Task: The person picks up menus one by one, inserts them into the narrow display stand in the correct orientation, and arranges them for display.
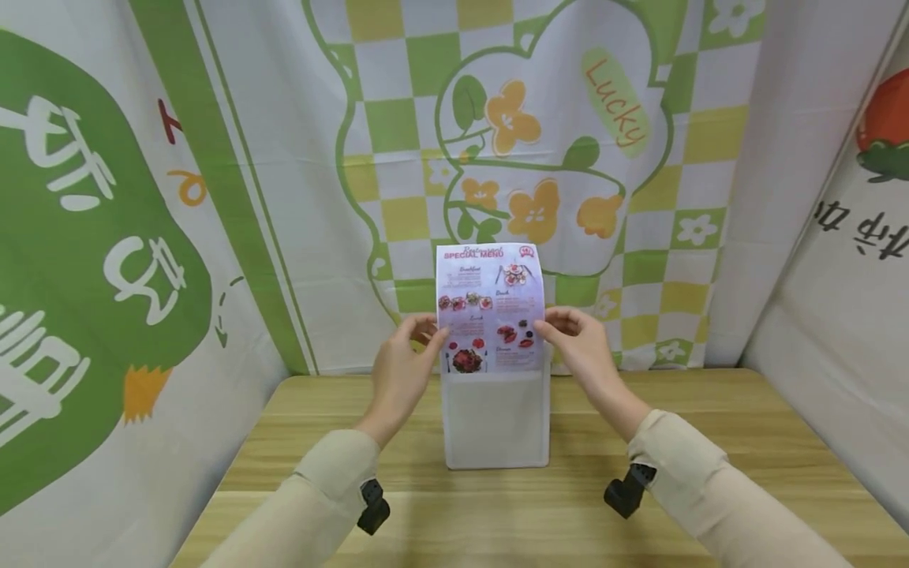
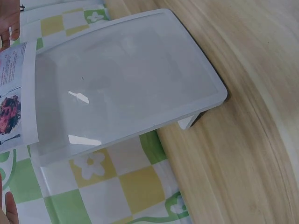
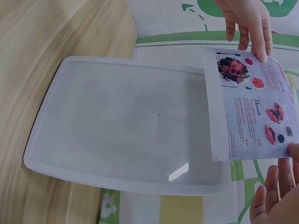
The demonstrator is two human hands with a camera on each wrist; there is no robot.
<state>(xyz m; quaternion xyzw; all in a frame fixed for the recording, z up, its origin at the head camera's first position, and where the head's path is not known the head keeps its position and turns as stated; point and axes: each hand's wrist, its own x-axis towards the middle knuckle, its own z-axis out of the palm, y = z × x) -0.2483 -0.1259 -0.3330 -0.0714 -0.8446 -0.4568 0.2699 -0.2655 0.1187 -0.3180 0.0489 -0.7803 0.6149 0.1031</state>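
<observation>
Both hands hold a printed menu sheet by its two side edges. My left hand pinches the left edge between thumb and fingers, and my right hand pinches the right edge. "SPECIAL MENU" heads the sheet, above food pictures and small text; its top curves. Behind the sheet's lower part stands a white sign holder with a clear glossy front. In the right wrist view, the sheet's white lower edge overlaps the upper part of the holder. The holder's upper end is hidden behind the paper.
The holder stands on a wood-grain table, propped by a small white foot. A printed curtain with green and yellow checks hangs close behind the table. More printed cloth walls rise left and right.
</observation>
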